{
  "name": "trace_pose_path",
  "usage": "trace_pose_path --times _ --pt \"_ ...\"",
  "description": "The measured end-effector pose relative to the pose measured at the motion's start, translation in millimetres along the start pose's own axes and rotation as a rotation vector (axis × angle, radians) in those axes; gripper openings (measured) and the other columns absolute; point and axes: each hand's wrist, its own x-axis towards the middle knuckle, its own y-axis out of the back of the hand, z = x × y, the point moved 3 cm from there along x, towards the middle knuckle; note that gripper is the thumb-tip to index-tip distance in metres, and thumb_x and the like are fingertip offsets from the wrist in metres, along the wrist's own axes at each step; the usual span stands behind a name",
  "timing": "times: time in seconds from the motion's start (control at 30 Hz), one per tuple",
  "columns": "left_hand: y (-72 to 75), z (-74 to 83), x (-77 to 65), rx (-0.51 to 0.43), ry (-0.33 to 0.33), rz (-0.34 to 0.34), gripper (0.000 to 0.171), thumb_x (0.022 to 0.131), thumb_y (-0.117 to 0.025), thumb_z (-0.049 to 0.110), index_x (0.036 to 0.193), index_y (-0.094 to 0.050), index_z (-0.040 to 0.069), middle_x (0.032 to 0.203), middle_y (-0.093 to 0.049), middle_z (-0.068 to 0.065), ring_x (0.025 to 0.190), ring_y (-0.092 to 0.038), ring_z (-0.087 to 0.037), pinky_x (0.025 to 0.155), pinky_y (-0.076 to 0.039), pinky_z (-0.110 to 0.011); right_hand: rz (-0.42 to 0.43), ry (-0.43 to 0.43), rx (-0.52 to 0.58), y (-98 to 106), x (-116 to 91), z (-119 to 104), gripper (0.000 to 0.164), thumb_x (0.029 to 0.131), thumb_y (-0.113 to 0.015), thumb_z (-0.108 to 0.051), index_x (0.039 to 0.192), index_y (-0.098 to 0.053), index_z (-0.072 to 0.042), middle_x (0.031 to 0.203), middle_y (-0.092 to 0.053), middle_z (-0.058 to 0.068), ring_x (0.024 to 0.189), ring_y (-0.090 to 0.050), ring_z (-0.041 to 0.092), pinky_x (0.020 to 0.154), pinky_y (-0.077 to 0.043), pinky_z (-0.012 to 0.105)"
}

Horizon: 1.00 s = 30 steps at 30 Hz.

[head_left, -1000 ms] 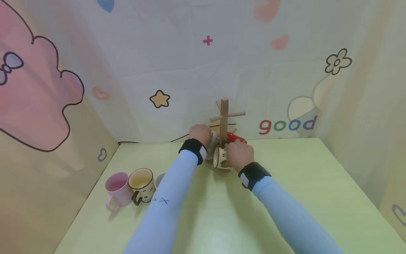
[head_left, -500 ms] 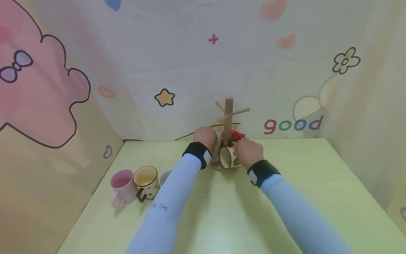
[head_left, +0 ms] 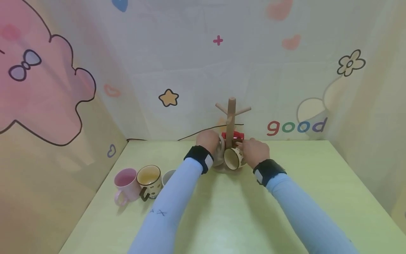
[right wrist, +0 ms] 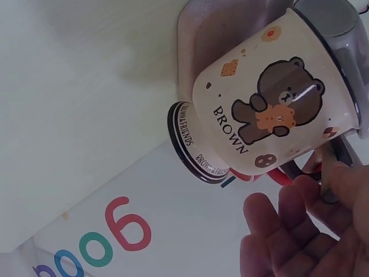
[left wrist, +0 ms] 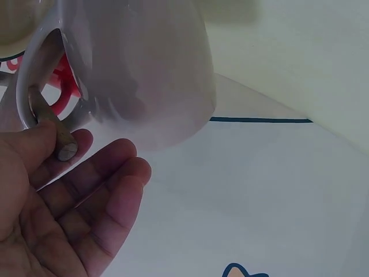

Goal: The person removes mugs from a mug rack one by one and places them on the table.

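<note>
A wooden mug tree [head_left: 231,123] stands at the back of the table. From one low peg [left wrist: 66,147] a white mug [left wrist: 138,69] hangs by its handle; my left hand [left wrist: 75,196] pinches that peg's end between thumb and index finger. My right hand [right wrist: 300,225] likewise pinches another low peg [right wrist: 328,182] by the handle of a cream mug [right wrist: 259,98] with a brown bear on it. This mug hangs tilted, its mouth toward the front in the head view. Behind the trunk shows a red mug [head_left: 238,136]. The upper pegs [head_left: 243,110] carry nothing.
At the left of the pale green table [head_left: 285,197] stand a pink mug [head_left: 128,188] and a spotted cream mug [head_left: 150,181] with a brown handle. A whitish cup [head_left: 167,176] is partly hidden by my left sleeve. A printed cloth [head_left: 177,53] closes the back.
The mug tree has turned: its front upper peg swung rightward toward the front, the bear mug's mouth turned frontward, and the red mug shifted left behind the trunk. The head view has shifted slightly.
</note>
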Motion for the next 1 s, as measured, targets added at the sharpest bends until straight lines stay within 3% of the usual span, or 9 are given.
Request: trace_pose_path --times 0.3,0.67,1.0 --pt "0.9 3.0 -6.8 -0.003 -0.027 -0.004 0.016 0.099 -0.061 0.013 0.097 -0.076 0.012 0.092 -0.071 -0.002 0.085 -0.068 -0.016 0.077 -0.057 -0.031 0.000 0.000 0.010 0 1 6 0.029 0.099 -0.062 -0.028 0.100 -0.068 0.000 0.072 -0.056 0.011 0.066 -0.058 0.027 0.054 -0.053 0.040" --pt "4.2 5.0 -16.1 -0.027 -0.036 -0.036 0.011 0.098 -0.064 0.012 0.101 -0.074 0.009 0.096 -0.070 -0.005 0.088 -0.066 -0.017 0.080 -0.056 -0.031 -0.027 -0.008 0.023 2 4 9 0.024 0.097 -0.065 -0.024 0.102 -0.068 -0.001 0.072 -0.061 0.010 0.063 -0.059 0.026 0.056 -0.054 0.041" --pt "2.9 9.9 -19.6 0.040 -0.061 -0.028 0.010 0.094 -0.070 0.014 0.101 -0.076 0.011 0.091 -0.070 -0.003 0.083 -0.066 -0.016 0.079 -0.057 -0.031 -0.041 0.008 0.028 2 7 14 0.017 0.094 -0.069 -0.014 0.106 -0.068 -0.002 0.072 -0.063 0.010 0.061 -0.059 0.026 0.057 -0.056 0.042"
